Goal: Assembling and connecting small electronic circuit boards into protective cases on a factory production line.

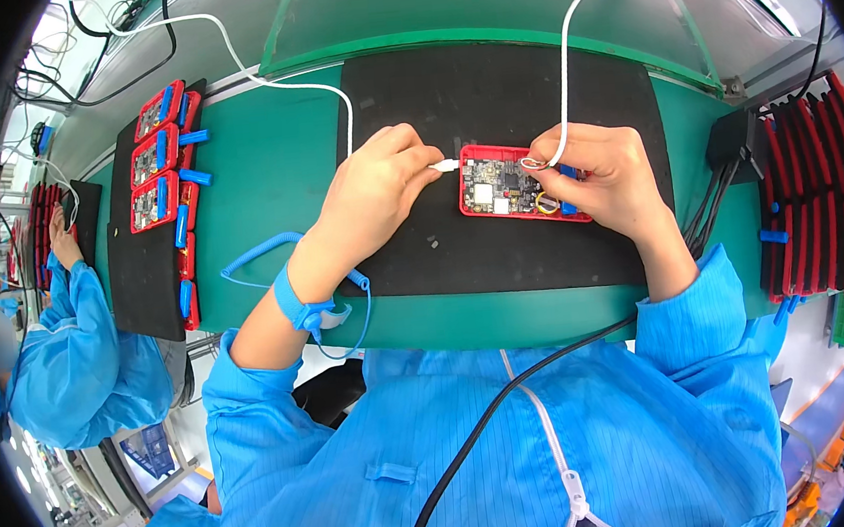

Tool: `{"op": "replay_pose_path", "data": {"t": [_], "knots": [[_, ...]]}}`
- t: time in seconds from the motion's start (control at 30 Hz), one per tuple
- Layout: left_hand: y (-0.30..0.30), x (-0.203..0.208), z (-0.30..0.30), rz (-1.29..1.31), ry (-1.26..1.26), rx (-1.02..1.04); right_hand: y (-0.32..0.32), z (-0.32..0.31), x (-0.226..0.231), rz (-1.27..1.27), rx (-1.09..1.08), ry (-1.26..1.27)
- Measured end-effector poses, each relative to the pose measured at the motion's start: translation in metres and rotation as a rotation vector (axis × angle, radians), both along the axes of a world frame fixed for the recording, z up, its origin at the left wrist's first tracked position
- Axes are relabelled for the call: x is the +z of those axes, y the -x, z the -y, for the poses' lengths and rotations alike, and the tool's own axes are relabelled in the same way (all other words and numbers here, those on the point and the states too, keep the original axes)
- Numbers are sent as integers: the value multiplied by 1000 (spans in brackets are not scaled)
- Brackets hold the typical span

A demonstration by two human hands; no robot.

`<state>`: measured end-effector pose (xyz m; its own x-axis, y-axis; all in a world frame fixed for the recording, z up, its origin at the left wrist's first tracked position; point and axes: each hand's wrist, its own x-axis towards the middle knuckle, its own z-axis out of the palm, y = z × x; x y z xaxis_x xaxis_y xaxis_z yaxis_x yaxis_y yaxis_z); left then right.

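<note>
Workbench (267, 157): green surface, black pad (421, 253) before you.
Wrist strap (298, 309): blue, on your left wrist.
Left hand (375, 187): fingers pinched together on a white plug (448, 166) at the circuit board's left edge; seating cannot be told.
Right hand (615, 176): thumb and forefinger closed on a white cable (566, 60) over the board's right half.
Circuit board (501, 188): in a red frame, on the pad between your hands.
Red-framed boards (149, 165): grouped at your left.
Co-worker (79, 364): blue smock, far left.
</note>
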<state>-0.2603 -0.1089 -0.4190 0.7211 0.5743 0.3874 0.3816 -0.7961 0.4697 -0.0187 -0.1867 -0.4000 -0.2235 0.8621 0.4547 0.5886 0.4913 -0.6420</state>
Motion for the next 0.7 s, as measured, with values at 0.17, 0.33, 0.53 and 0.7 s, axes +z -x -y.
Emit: {"op": "replay_pose_path", "data": {"t": [0.17,0.33,0.53,0.7], "knots": [[3,1,-3,-27,40,-46,-3,-1,-4,3,25,-13],[4,-3,-7,28,43,-90,-3,-3,-4,4,35,-37],[3,0,-9,29,94,-117,-3,-5,-6,-30,33,-23],[0,-1,-9,55,98,-156,-4,-1,-6,-32,37,-14]]}}
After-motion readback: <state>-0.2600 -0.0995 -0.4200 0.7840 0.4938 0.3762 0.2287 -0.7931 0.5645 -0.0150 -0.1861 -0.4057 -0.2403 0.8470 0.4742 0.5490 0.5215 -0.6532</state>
